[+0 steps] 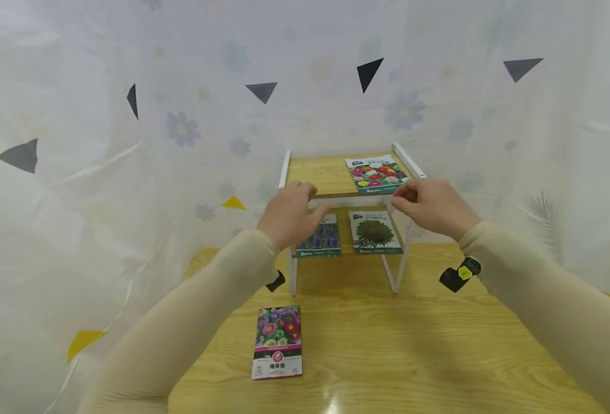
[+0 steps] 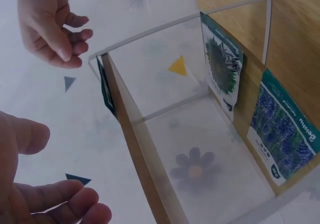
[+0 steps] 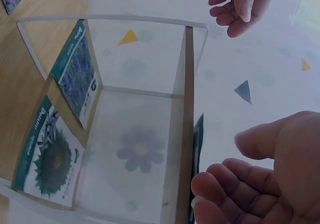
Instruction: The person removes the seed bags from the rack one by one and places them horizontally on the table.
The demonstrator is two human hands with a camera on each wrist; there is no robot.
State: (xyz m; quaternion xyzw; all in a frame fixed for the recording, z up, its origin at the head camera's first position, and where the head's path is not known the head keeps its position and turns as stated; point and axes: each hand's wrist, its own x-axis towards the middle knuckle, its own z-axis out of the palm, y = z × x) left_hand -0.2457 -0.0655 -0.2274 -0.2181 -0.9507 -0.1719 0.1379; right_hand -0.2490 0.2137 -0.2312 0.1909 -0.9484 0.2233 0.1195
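Observation:
A small two-tier shelf [image 1: 315, 172] has wooden boards and a white frame. On its upper board, at the right, lies a seed packet with red, white and pink flowers [image 1: 376, 172]. My right hand [image 1: 434, 204] is beside that packet's front right corner, fingers loosely curled, thumb apart, holding nothing. My left hand [image 1: 290, 215] hovers at the upper board's front left, its fingers relaxed around nothing. The lower board bears a purple-flower packet [image 2: 282, 129], partly hidden by my left hand in the head view, and a packet showing a large green flower head [image 1: 374, 233].
Another seed packet [image 1: 277, 345], with pink and purple daisy-like blooms, lies on the wooden table [image 1: 387, 345] in front of the shelf's left side. Behind stands a pale curtain [image 1: 206, 86] printed with flowers and triangles. A dark wrist strap [image 1: 460, 275] hangs under the right wrist.

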